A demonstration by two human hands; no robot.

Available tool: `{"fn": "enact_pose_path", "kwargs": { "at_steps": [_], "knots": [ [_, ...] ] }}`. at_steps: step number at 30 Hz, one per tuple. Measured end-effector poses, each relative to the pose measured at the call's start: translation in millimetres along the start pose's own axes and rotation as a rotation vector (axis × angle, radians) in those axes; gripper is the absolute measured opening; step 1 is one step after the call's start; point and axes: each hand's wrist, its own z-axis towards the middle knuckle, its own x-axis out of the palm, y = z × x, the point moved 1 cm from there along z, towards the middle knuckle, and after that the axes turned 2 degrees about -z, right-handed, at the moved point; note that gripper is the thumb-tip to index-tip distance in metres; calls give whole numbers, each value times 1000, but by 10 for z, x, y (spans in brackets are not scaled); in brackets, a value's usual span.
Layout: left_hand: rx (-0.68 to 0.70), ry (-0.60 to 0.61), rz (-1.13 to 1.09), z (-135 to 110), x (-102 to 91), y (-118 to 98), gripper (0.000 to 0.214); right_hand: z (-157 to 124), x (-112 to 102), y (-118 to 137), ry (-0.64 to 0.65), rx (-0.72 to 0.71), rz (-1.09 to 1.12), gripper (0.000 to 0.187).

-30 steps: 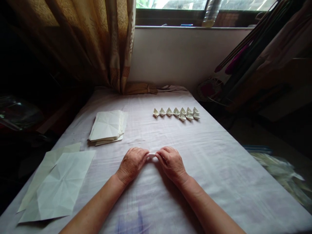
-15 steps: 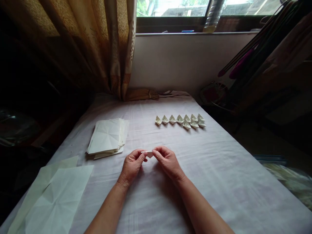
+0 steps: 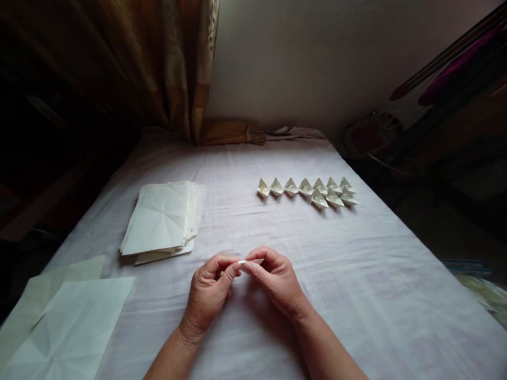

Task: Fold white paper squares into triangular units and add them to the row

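Between my two hands is a small folded piece of white paper (image 3: 244, 263), mostly covered by my fingers. My left hand (image 3: 214, 287) pinches its left end between thumb and fingers. On the other end, my right hand (image 3: 276, 279) is closed with thumb and forefinger pressed on the paper. Both hands are just above the sheet-covered surface. Beyond them to the right sit several small folded paper boats (image 3: 291, 187), set in two rows. A stack of creased white paper (image 3: 158, 219) lies beyond my left hand.
Loose creased sheets (image 3: 75, 322) lie at the near left. The surface has a pale checked cloth (image 3: 222, 174). A gold curtain (image 3: 190, 79) hangs down to its far edge, by a fringed brown cloth (image 3: 233, 133). Dark clutter stands off both sides.
My view has tilted downward, so the window is out of sight. My fingers have shifted on the folded paper, and less of it shows now.
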Motion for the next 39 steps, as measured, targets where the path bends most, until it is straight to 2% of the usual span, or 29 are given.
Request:
{"fn": "enact_pose_path", "kwargs": {
  "at_steps": [3, 6, 9, 15, 21, 28, 32, 36, 39],
  "knots": [
    [94, -43, 17, -10, -12, 2, 21, -3, -18, 7, 42, 27, -13, 24],
    [116, -40, 65, -17, -23, -8, 20, -5, -24, 29, 30, -112, -106, 17],
    [82, -8, 104, -21, -31, -16, 25, -19, -13, 44, -6, -262, -200, 16],
    [-59, 66, 94, -21, -23, -41, 33, -76, 19, 48, -90, -423, -334, 13],
    [-35, 109, 83, -19, 6, -58, 27, -67, 4, 30, -96, -412, -317, 11],
    [-88, 27, -26, -4, -16, 5, 32, -30, -76, 78, -41, -330, -279, 21],
    [-86, 29, -3, -1, -17, -21, 32, -31, -95, 103, -85, -367, -322, 24],
    [-74, 127, 105, -20, -3, -39, 30, -48, -85, 107, -150, -434, -385, 22],
    [-40, 133, 135, -33, 6, -38, 29, -59, -74, 87, -159, -472, -404, 19]
  ]
}}
